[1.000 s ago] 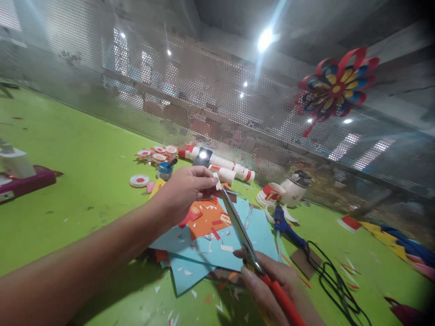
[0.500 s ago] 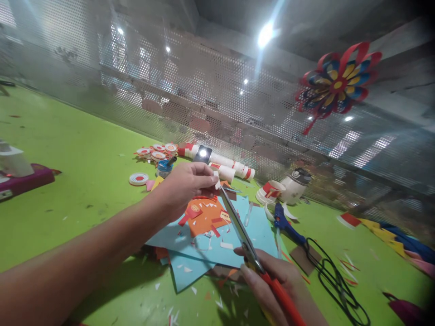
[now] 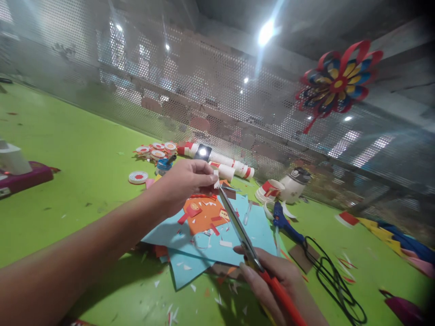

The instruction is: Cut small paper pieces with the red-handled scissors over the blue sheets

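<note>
My left hand (image 3: 192, 181) pinches a small white piece of paper (image 3: 216, 180) with a notched lower edge, held above the work area. In my right hand (image 3: 272, 280) are scissors (image 3: 239, 226) with red handles, and their long blades reach up to that paper; the tips meet its edge. Whether the blades are fully closed is hard to make out. Beneath both hands lie light blue paper sheets (image 3: 163, 235) and an orange sheet (image 3: 204, 217), strewn with red and white scraps.
A blue glue gun (image 3: 285, 222) with a coiled black cord (image 3: 335, 280) lies at right. Behind stand paper cups (image 3: 270, 191), a white jar (image 3: 295, 184) and a red-white paper tube (image 3: 224, 160). Round paper discs (image 3: 158, 151) are at back left, a purple power strip (image 3: 29, 176) at far left.
Both hands stay almost in place, with the scissor tips still at the white paper. The whole view has shifted slightly.
</note>
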Action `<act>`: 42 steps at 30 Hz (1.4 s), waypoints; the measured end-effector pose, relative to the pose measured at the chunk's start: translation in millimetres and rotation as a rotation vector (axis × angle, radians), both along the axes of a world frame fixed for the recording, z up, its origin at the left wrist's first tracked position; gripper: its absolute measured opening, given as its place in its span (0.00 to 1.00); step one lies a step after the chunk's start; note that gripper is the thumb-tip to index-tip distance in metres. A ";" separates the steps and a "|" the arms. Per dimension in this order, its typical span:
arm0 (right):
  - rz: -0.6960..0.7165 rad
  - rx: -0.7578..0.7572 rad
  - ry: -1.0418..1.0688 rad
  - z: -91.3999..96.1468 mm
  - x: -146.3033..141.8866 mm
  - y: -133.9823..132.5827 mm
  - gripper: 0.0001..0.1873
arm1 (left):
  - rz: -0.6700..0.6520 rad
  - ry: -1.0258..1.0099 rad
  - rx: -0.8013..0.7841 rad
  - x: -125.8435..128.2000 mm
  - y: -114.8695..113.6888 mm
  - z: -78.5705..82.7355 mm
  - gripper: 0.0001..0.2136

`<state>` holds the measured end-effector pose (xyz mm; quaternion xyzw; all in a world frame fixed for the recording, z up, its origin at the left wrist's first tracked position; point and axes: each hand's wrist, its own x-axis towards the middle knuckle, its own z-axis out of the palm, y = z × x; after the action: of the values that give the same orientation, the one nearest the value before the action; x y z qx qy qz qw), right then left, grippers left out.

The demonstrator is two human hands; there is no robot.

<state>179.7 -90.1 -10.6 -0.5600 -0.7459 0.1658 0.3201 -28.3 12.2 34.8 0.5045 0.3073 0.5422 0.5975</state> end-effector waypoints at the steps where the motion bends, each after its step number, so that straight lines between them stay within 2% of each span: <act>1: 0.005 0.013 -0.024 0.9 0.4 0.2 0.15 | -0.002 0.002 0.001 -0.1 0.3 -0.1 0.08; 9: -0.011 0.060 -0.087 -0.7 3.4 1.4 0.15 | 0.004 0.013 0.005 -0.1 0.3 -0.9 0.08; 15: -0.029 0.001 -0.060 -4.8 2.0 2.2 0.16 | 0.016 0.021 -0.007 0.8 -0.2 0.1 0.07; 24: 0.043 -0.068 -0.041 -6.3 6.6 5.3 0.17 | 0.078 0.007 -0.018 3.4 2.7 -4.5 0.06; 30: 0.096 0.041 -0.071 -18.7 8.8 2.8 0.14 | 0.104 -0.005 0.006 2.0 3.3 -3.3 0.08; 33: 0.096 -0.012 -0.052 -16.2 9.3 4.1 0.15 | 0.102 0.005 0.018 1.8 2.6 -3.7 0.08; 37: 0.018 -0.026 -0.035 -8.1 8.9 6.2 0.17 | 0.094 0.009 0.026 3.1 2.3 -6.5 0.08; 42: 0.082 -0.061 0.031 -3.3 4.0 4.9 0.16 | 0.060 0.006 0.041 5.6 -0.3 -8.3 0.07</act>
<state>183.7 -85.2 -13.9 -0.5359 -0.7577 0.2098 0.3075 -22.8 12.0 26.6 0.5090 0.3130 0.5646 0.5694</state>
